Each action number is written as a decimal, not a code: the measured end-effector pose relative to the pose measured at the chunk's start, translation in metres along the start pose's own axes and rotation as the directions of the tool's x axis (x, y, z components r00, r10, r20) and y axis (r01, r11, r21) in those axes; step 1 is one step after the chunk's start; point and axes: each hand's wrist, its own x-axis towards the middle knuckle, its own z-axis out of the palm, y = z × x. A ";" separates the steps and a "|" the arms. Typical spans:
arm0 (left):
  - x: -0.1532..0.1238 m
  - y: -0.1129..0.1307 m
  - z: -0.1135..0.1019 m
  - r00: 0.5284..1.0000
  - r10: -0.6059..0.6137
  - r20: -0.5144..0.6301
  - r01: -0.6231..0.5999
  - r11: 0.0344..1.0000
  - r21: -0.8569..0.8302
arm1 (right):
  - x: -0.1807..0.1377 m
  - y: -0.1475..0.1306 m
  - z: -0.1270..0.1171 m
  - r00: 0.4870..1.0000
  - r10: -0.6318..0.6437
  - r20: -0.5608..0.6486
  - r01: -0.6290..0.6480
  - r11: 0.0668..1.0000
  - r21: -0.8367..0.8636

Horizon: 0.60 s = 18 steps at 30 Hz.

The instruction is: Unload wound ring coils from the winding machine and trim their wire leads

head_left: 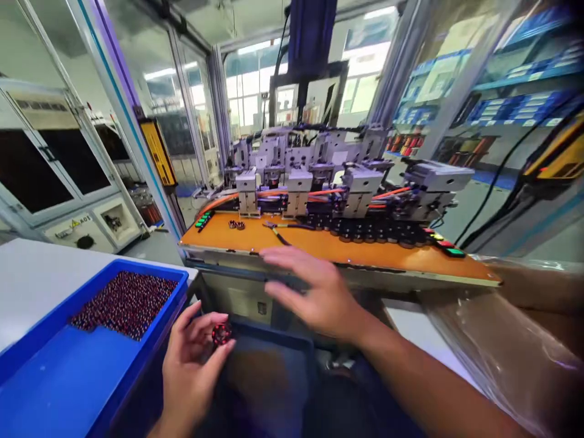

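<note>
My left hand point(189, 359) pinches a small round motor stator point(221, 334), dark with red spots, between thumb and fingers. It is held beside the blue tray point(50, 383), where many small dark red parts point(130, 301) are packed at the far end. My right hand point(314, 292) is stretched out with thumb and fingers apart, holding nothing, in front of the orange worktop point(314, 249). On that worktop lie two small copper-coloured stators point(236, 225) and a pair of pliers point(277, 232). Slight blur softens the right hand's fingers.
Behind the worktop edge stands a machine with several grey heads point(296, 188) and orange tubes. Black round holders point(365, 230) line its front. Green buttons point(204, 221) sit at the left. A dark bin point(274, 365) is below my hands. Clear plastic wrap point(506, 347) hangs over cardboard at right.
</note>
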 end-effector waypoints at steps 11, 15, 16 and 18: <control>-0.039 0.005 -0.006 0.957 0.252 0.145 -0.262 0.963 0.054 | -0.075 -0.068 -0.002 0.788 0.012 0.615 0.061 0.993 -0.097; -0.038 0.003 -0.007 0.968 0.196 0.157 -0.210 0.974 0.079 | -0.082 -0.080 -0.005 0.868 -0.028 0.496 0.055 0.998 -0.040; -0.037 0.002 -0.007 0.972 0.171 0.163 -0.186 0.980 0.076 | -0.084 -0.084 -0.003 0.907 -0.043 0.420 0.048 0.999 -0.001; -0.035 0.003 -0.005 0.977 0.103 0.186 -0.113 0.993 0.045 | -0.090 -0.087 0.005 0.957 -0.037 0.286 -0.003 0.990 0.139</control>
